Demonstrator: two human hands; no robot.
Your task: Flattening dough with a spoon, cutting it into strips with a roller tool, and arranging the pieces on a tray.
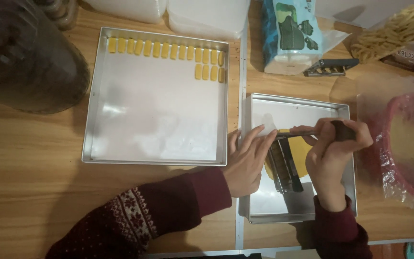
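Note:
My right hand point(334, 148) grips the dark handle of a metal dough cutter point(285, 165) that rests on a flat sheet of yellow dough point(302, 152) inside the small metal tray point(297, 106). My left hand point(247, 160) lies at that tray's left rim, fingers stretched out and touching the cutter's end. Both arms wear dark red patterned sleeves. The large metal tray point(92, 120) to the left holds several small yellow dough pieces point(168, 50) in a row along its far edge, with a short second row at the right.
A dark glass jar point(25, 57) stands at the far left. White plastic containers point(207, 14), a printed packet point(293, 33), metal tongs point(329, 67), a bag of pale sticks point(398, 29) and a red bowl under plastic wrap point(413, 144) line the back and right of the wooden table point(29, 168).

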